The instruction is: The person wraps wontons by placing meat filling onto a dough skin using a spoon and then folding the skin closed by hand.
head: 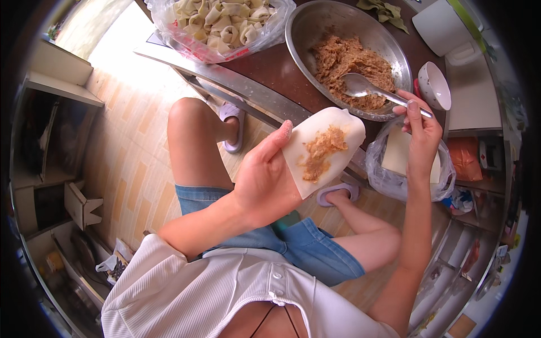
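On my upturned left hand (270,177) lies a dough wrapper (291,143), with the thumb along its edge and the fingers hidden beneath it. A smear of minced meat filling (323,152) runs down the wrapper's middle. My right hand (422,126) grips the handle of a metal spoon (359,85). The spoon's bowl rests on the mass of minced filling (344,59) inside a large steel basin (302,63). Under my right forearm, a clear plastic bag (378,173) holds a stack of pale wrappers (397,150), partly covered by the arm.
A plastic bag (203,57) full of folded wontons (228,21) sits on the brown table (262,78). Right of the basin stand a small white bowl (435,86) and a white mug-like container (439,27). Green leaves (386,12) lie behind. A small wooden stool (80,203) is on the floor at left.
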{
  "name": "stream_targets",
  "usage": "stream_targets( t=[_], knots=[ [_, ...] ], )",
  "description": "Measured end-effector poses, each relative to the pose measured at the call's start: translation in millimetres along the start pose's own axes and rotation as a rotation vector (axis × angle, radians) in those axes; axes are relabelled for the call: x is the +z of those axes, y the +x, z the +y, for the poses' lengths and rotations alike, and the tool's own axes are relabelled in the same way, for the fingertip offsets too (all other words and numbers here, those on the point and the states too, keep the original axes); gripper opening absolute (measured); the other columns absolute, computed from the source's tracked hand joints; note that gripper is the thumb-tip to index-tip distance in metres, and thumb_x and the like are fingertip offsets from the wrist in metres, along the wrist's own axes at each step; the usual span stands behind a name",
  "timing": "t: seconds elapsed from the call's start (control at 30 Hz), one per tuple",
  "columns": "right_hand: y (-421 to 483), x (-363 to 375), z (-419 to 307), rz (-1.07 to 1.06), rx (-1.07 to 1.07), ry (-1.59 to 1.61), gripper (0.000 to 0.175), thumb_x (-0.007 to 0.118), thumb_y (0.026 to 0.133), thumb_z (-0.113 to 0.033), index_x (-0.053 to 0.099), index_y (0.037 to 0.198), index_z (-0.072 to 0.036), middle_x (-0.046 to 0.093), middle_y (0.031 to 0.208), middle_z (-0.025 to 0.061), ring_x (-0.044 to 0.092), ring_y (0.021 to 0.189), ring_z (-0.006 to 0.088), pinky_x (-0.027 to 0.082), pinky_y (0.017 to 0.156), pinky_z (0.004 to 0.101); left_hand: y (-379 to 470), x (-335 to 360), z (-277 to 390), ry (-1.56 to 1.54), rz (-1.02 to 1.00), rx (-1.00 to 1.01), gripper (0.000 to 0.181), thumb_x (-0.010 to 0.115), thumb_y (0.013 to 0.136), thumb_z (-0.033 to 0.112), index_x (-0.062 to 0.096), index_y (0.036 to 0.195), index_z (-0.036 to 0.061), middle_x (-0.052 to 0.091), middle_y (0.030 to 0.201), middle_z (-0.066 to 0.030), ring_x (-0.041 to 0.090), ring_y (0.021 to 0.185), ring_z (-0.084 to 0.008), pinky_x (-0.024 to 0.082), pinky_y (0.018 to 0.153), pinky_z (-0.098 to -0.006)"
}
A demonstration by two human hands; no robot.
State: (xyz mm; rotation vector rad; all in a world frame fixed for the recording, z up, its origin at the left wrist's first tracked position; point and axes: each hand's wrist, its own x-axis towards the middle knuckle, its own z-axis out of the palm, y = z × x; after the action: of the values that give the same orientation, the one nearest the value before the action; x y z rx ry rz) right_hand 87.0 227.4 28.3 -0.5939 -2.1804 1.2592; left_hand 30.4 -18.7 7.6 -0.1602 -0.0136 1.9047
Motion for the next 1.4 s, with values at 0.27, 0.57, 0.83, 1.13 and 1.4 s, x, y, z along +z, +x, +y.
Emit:
stream_targets(
  t=[0.27,0.57,0.83,1.13,1.4],
  knots=[
    [-50,-2,-42,-0.043,-0.955,-0.571,0.044,0.038,0.089,-0.048,0.065,0.098,-0.014,0.052,0.104,0.0037,0.04,0.097,0.0215,0.032,0.091,0.0349,2,-2,-6,-0.047,-0.064,0.031,0.053,0.025,0.094,0.039,0.029,0.134,0.0048,0.034,0.137,-0.0099,0.032,0.127,-0.0252,0.022,0.106,-0.0383],
    [-41,5,-56,-0.313,-0.886,-0.462,0.057,0.028,0.088,-0.055,0.068,0.09,-0.015,0.053,0.112,0.0131,0.039,0.101,0.0265,0.029,0.091,0.0378,3,15,-18,0.173,-0.054,-0.083,0.054,0.025,0.094,0.038,0.022,0.136,0.0031,0.032,0.137,-0.012,0.034,0.125,-0.0255,0.024,0.106,-0.0385],
    [-57,-2,-52,-0.236,-0.735,-0.477,0.056,0.028,0.086,-0.057,0.066,0.091,-0.016,0.049,0.115,0.012,0.038,0.107,0.0269,0.024,0.098,0.0435,-3,11,-12,0.136,-0.047,-0.019,0.055,0.025,0.094,0.039,0.022,0.137,0.0043,0.031,0.138,-0.0113,0.033,0.126,-0.0263,0.023,0.105,-0.0398],
    [-88,19,-46,-0.2,-1.039,-0.658,0.01,0.065,0.071,-0.04,0.057,0.076,-0.038,0.046,0.102,-0.0077,0.037,0.1,0.016,0.024,0.102,0.0459,7,18,-21,0.065,-0.054,0.086,0.055,0.023,0.093,0.038,0.02,0.138,0.005,0.025,0.141,-0.0136,0.026,0.129,-0.0296,0.021,0.106,-0.0408],
    [-80,20,-57,-0.176,-0.781,-0.426,0.006,0.062,0.067,-0.019,0.056,0.07,-0.017,0.053,0.114,0.0044,0.04,0.102,0.0224,0.026,0.097,0.0429,8,8,-26,-0.041,-0.212,0.077,0.057,0.028,0.092,0.037,0.018,0.138,0.0051,0.027,0.14,-0.013,0.029,0.128,-0.0274,0.026,0.104,-0.0379]
  ],
)
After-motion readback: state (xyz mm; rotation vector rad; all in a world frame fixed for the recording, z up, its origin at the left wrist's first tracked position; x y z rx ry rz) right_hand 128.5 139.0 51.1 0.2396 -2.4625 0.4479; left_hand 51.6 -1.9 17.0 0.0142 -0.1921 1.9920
